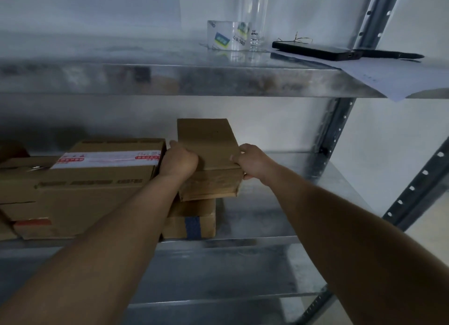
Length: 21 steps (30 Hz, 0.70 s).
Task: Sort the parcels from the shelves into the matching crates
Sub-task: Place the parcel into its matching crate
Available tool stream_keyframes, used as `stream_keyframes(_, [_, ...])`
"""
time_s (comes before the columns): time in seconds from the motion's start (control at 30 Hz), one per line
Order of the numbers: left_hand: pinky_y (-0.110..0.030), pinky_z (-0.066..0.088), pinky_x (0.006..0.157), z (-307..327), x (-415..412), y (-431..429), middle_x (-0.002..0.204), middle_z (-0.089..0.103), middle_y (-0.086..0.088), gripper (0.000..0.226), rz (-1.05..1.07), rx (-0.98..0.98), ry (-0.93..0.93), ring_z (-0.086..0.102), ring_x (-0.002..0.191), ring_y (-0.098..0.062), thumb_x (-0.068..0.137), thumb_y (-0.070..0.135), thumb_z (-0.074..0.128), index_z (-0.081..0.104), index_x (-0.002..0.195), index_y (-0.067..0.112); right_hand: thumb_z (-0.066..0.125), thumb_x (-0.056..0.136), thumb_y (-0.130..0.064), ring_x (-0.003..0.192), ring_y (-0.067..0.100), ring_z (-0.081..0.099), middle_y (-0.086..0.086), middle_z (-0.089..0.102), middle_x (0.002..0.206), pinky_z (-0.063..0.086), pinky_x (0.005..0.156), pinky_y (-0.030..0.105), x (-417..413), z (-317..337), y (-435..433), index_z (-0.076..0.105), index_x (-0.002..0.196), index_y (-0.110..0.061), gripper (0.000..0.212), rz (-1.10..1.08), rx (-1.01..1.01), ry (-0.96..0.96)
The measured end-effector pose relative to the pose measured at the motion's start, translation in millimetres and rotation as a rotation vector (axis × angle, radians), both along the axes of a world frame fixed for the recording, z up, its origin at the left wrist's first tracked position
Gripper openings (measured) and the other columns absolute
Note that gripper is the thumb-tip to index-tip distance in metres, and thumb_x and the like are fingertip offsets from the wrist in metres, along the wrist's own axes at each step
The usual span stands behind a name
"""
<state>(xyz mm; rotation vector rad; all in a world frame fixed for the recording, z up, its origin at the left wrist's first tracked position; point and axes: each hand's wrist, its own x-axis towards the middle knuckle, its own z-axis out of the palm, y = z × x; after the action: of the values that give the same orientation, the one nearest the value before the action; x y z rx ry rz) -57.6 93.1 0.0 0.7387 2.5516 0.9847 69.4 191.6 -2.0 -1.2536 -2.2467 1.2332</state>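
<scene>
Clamping the plain cardboard parcel (209, 142) by its long sides with left grip (178, 159) and right grip (252, 160), we should squeeze evenly and draw it straight out, level. It sits just right of the taped carton (97, 178), long axis running front to back, far end pointing away from us.

1. Brown cardboard parcels (209, 142), centre and left of frame: at least four; left stack partly cut off.
2. Galvanised metal shelf boards (170, 79): three.
3. Tall clear drinking glass (254, 16), upper centre: one.
4. Flat black rectangular device (315, 50), upper right: one.
5. White paper sheet (388, 78): one.
</scene>
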Motion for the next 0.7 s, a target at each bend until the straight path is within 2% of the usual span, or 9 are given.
stream_keyframes(0.1, [-0.039,0.047,0.090,7,5,-5,0.140,0.042,-0.014,0.064,-0.032,0.075,-0.034,0.046,0.122,-0.033,0.094,0.020,0.051,0.019,0.149,0.013,0.057,0.091,-0.015,0.097,0.026,0.060,0.014,0.058,0.116,0.054,0.080,0.038,17,5,0,0.044,0.115,-0.011,0.028,0.029,-0.047,0.034])
stream_keyframes(0.17, [-0.046,0.046,0.097,13,11,-12,0.134,0.044,-0.012,0.060,-0.074,0.091,-0.055,0.047,0.120,-0.032,0.089,0.022,0.056,0.030,0.142,0.015,0.058,0.088,-0.008,0.096,0.024,0.061,0.014,0.060,0.116,0.055,0.084,0.041,31,6,-3,0.044,0.113,-0.012,0.030,0.035,-0.087,0.069])
stream_keyframes(0.23, [-0.047,0.046,0.097,17,27,-21,0.129,0.046,-0.010,0.051,-0.137,0.140,-0.102,0.050,0.114,-0.031,0.084,0.020,0.059,0.040,0.132,0.018,0.059,0.085,-0.003,0.101,0.025,0.062,0.010,0.060,0.116,0.056,0.086,0.044,50,7,-8,0.045,0.118,-0.016,0.038,0.051,-0.129,0.096])
stream_keyframes(0.3, [-0.047,0.045,0.100,18,46,-26,0.132,0.047,-0.011,0.054,-0.173,0.189,-0.140,0.051,0.113,-0.031,0.082,0.016,0.062,0.043,0.131,0.023,0.059,0.084,-0.001,0.100,0.023,0.062,0.006,0.060,0.114,0.058,0.078,0.040,74,10,-12,0.046,0.119,-0.019,0.042,0.036,-0.169,0.145])
stream_keyframes(0.4, [-0.039,0.050,0.087,16,81,-33,0.129,0.048,-0.012,0.062,-0.202,0.224,-0.186,0.054,0.109,-0.030,0.082,0.008,0.065,0.037,0.136,0.022,0.058,0.082,-0.002,0.092,0.018,0.064,0.009,0.066,0.107,0.058,0.070,0.035,113,13,-16,0.057,0.110,-0.007,0.028,-0.028,-0.220,0.193])
stream_keyframes(0.47, [-0.033,0.048,0.071,10,108,-39,0.116,0.053,-0.010,0.054,-0.221,0.254,-0.244,0.056,0.096,-0.024,0.084,0.009,0.065,0.038,0.130,0.019,0.059,0.083,-0.009,0.090,0.019,0.064,0.010,0.067,0.102,0.059,0.076,0.039,141,13,-19,0.063,0.104,-0.003,0.023,-0.053,-0.238,0.203])
stream_keyframes(0.5, [-0.032,0.046,0.070,8,120,-42,0.110,0.054,-0.008,0.049,-0.226,0.264,-0.274,0.056,0.091,-0.021,0.086,0.013,0.065,0.037,0.126,0.019,0.060,0.084,-0.017,0.092,0.020,0.065,0.009,0.067,0.103,0.059,0.077,0.041,155,13,-22,0.063,0.108,-0.004,0.028,-0.052,-0.240,0.201])
stream_keyframes(0.6, [-0.040,0.049,0.080,0,160,-52,0.115,0.055,-0.006,0.046,-0.251,0.299,-0.305,0.055,0.095,-0.021,0.087,0.034,0.064,0.037,0.123,0.025,0.060,0.083,-0.053,0.099,0.029,0.064,0.007,0.062,0.117,0.058,0.075,0.050,199,11,-38,0.047,0.128,-0.022,0.056,-0.059,-0.244,0.185])
stream_keyframes(0.7, [-0.055,0.043,0.096,-3,200,-66,0.137,0.048,-0.003,0.083,-0.326,0.287,-0.351,0.049,0.119,-0.030,0.070,0.075,0.060,0.030,0.139,0.039,0.045,0.086,-0.070,0.108,0.034,0.059,0.009,0.056,0.127,0.053,0.082,0.058,242,7,-56,0.042,0.131,-0.032,0.059,-0.064,-0.291,0.209])
